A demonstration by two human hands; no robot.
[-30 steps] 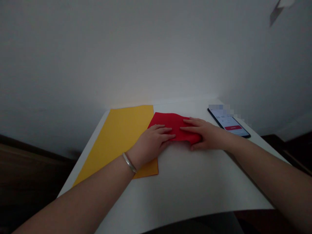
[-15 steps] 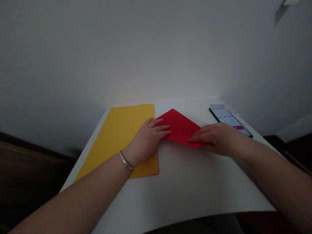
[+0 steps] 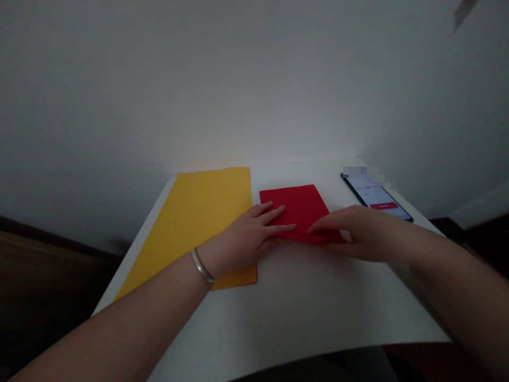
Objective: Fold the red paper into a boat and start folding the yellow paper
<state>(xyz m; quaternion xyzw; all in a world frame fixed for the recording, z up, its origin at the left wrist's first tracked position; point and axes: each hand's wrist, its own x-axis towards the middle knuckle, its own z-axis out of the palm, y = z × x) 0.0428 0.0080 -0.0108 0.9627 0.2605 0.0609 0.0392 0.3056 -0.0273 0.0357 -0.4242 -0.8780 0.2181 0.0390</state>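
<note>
A red sheet of paper [image 3: 298, 204] lies on the white table, its far edge turned toward the wall. The near edge of the sheet looks slightly raised or folded. My left hand [image 3: 258, 228] rests on the left part of the red paper with its fingers spread. At the near right corner, my right hand [image 3: 350, 231] pinches the paper, thumb below and fingers above. Left of the red paper lies a yellow sheet [image 3: 207, 212], with my left wrist over its near right part. A silver bangle [image 3: 202, 265] circles that wrist.
A phone [image 3: 377, 199] with a timer on its screen lies at the table's right edge, beyond my right hand. The white table [image 3: 318, 307] stands against a pale wall [image 3: 254, 95]. Dark wooden furniture [image 3: 47, 265] is at the left.
The red paper has turned, from a corner pointing at the wall to a straight edge facing it. My left fingers have shifted right and spread over it. My right hand still grips it.
</note>
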